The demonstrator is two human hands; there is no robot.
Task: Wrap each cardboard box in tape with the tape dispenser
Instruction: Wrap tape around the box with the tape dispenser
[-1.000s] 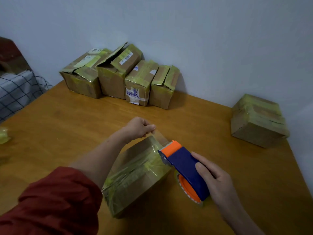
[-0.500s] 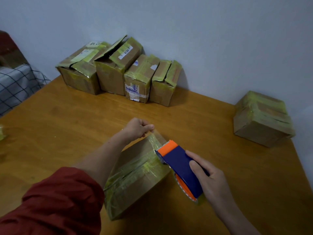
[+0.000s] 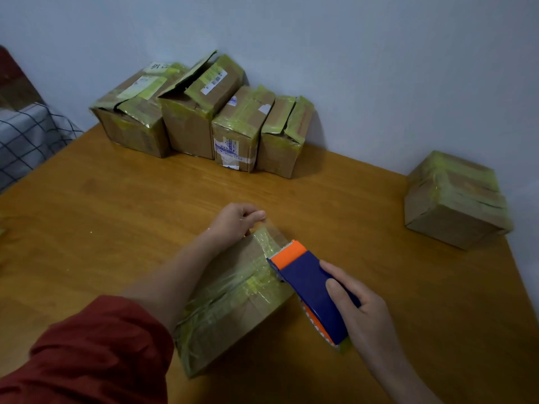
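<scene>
Where the brown cardboard box (image 3: pixel 233 310), banded in yellowish clear tape, lies near the front of the wooden desk (image 3: pixel 116 214), I see the left hand (image 3: pixel 233 221) at its far end, fingers curled and pinching the loose tape strip (image 3: pixel 269 234). The right hand (image 3: pixel 358 310) grips the blue-and-orange tape dispenser (image 3: pixel 306 281), its orange nose touching the box's top. Four more taped boxes (image 3: pixel 204 118) line the wall; a lone taped box (image 3: pixel 452 199) sits well apart at the right.
</scene>
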